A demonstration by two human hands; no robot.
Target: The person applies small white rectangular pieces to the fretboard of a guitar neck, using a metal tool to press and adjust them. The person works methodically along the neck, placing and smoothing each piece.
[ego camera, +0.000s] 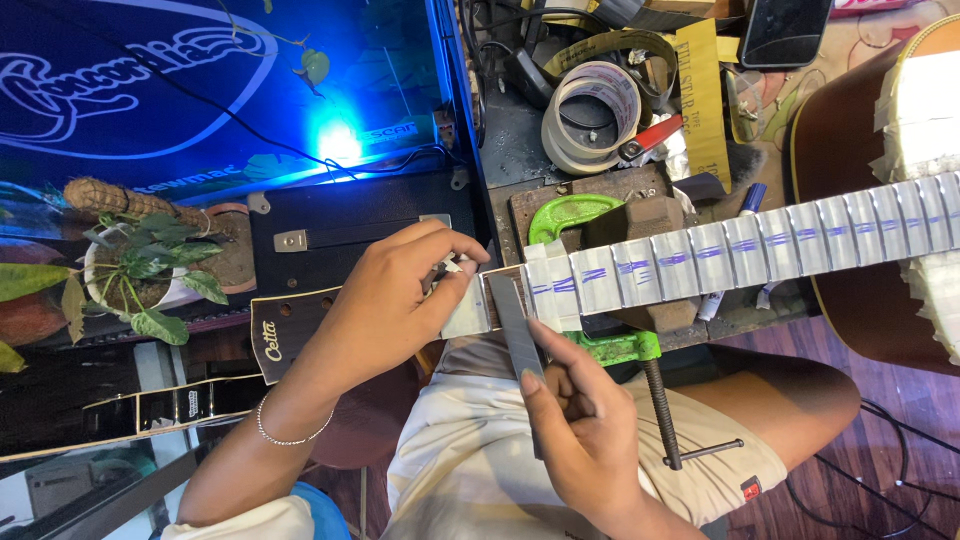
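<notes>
A person's right hand (585,430) pinches a flat grey metal file (518,335) between thumb and fingers, its far end lying across the guitar neck (700,250) near the first frets. The left hand (395,300) closes over the neck just beside the file, fingertips pressed together on a small pale strip of tape (455,268) by the nut. The neck lies level across the bench, propped on a dark block (640,222) and gripped by one green screw clamp (600,345), its headstock (290,335) to the left and the brown body (860,170) to the right.

The work appears to be fret dressing, with the fingerboard masked in pale tape between the frets and the frets marked blue; about ten masked sections can be counted. The stroke in hand seems to call for the file held flat and square across the fret.

Behind lie two tape rolls (590,110), one dark phone (785,30), one potted plant (140,265) and one blue-lit tank (220,80).
</notes>
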